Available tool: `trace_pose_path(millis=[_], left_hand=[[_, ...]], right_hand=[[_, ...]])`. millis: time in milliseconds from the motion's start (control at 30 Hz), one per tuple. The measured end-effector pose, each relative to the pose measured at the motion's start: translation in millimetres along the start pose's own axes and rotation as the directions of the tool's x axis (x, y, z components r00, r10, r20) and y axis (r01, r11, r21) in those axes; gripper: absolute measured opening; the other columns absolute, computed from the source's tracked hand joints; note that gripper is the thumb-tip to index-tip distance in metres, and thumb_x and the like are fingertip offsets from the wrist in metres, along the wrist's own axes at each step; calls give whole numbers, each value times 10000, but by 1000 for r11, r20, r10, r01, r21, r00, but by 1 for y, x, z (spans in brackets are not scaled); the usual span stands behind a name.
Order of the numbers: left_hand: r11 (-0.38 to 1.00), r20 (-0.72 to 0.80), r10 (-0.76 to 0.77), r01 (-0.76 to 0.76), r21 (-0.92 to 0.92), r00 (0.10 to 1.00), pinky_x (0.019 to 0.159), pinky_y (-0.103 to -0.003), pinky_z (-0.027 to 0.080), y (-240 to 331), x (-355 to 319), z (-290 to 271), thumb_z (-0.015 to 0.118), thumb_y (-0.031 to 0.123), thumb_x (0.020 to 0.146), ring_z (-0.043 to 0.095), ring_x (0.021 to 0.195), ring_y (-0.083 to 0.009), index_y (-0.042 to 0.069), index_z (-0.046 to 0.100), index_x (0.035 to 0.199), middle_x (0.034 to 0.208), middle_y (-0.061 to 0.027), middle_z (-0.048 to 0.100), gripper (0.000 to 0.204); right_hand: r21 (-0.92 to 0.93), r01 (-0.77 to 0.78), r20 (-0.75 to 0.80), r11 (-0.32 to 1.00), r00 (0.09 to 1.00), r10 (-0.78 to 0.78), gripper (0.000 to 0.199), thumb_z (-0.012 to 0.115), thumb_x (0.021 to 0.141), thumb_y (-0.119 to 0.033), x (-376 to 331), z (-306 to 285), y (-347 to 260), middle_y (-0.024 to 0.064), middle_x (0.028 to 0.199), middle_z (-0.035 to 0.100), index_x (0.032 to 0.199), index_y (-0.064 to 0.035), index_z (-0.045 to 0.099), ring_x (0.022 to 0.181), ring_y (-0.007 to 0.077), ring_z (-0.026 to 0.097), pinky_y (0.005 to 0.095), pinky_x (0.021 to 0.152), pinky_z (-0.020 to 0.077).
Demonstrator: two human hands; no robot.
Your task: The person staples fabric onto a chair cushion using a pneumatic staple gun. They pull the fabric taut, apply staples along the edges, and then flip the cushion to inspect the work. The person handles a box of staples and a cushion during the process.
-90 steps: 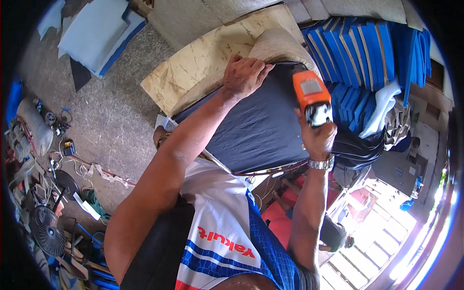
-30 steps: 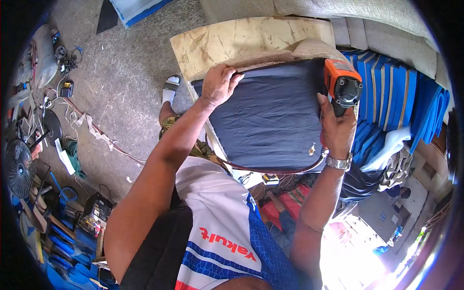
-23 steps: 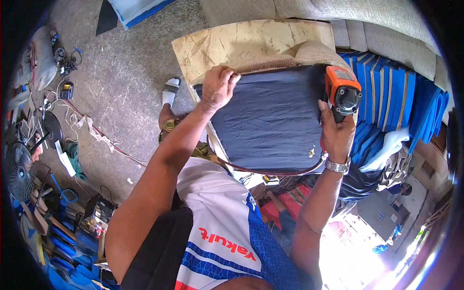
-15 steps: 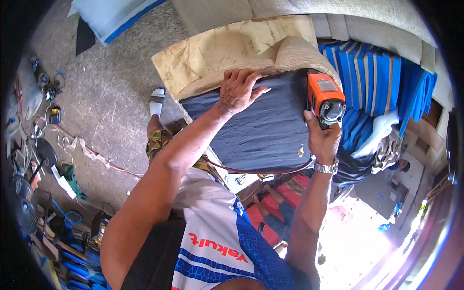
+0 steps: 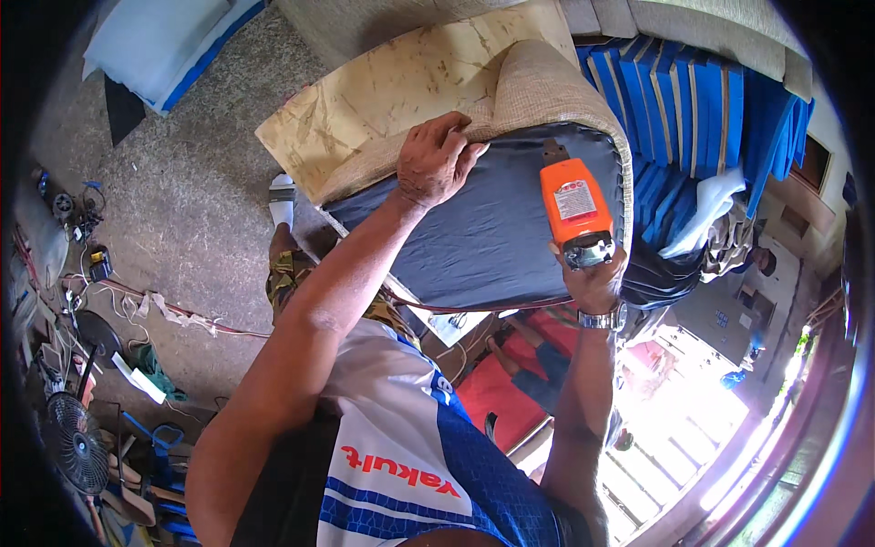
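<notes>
The left hand [image 5: 436,159] presses flat, fingers spread, on the beige fabric [image 5: 538,91] over the panel [image 5: 483,237] (dark blue); the right hand [image 5: 594,278] grips an orange stapler [image 5: 572,202].

An orange staple gun [image 5: 574,208] is held upright on the right, its nose set against the far edge of a dark blue cushion [image 5: 483,232]. The cushion is seen as a broad, smooth, dark panel, tilted, with a beige woven fabric [image 5: 538,96] wrapped over its far edge and right corner. The fabric is pressed down at the left part of that edge. Under and beyond the cushion a pale plywood board [image 5: 401,91] is seen, stretching to the far left.
</notes>
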State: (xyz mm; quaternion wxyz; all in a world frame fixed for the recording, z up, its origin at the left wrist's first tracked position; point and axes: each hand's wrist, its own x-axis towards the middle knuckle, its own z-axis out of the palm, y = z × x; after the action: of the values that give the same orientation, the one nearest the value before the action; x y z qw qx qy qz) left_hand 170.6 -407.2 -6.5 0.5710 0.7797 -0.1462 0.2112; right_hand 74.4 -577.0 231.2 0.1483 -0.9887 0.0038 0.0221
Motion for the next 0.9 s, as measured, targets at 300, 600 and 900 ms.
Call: trace_pose_path(millis=[300,600,900], left_hand=[[999,-15,-44,44,-18,999,729,-420,540,0,1,0,842,241,822,696,861,-288,77,583,846,1088,-99,719,307],[995,-36,-78,76,-66,996,757,-420,543,-2,-2,2,857,213,810,689,874,-297,70,553,937,1086,-104,716,359],[994,-34,-68,65,-86,997,766,-420,543,-5,-3,2,845,154,820,688,882,-311,65,532,1012,1074,-112,713,378]], right_hand=[[-169,-55,96,984,993,72,578,717,698,-144,10,12,11,211,843,704,1254,-13,627,732,431,702,469,639,556],[-137,-36,139,990,989,55,428,725,768,-186,8,21,-17,196,843,713,1160,-25,664,741,410,718,446,636,559],[-190,8,146,982,989,21,730,789,672,-188,4,39,-22,199,808,704,1360,-46,592,663,378,705,459,596,563]])
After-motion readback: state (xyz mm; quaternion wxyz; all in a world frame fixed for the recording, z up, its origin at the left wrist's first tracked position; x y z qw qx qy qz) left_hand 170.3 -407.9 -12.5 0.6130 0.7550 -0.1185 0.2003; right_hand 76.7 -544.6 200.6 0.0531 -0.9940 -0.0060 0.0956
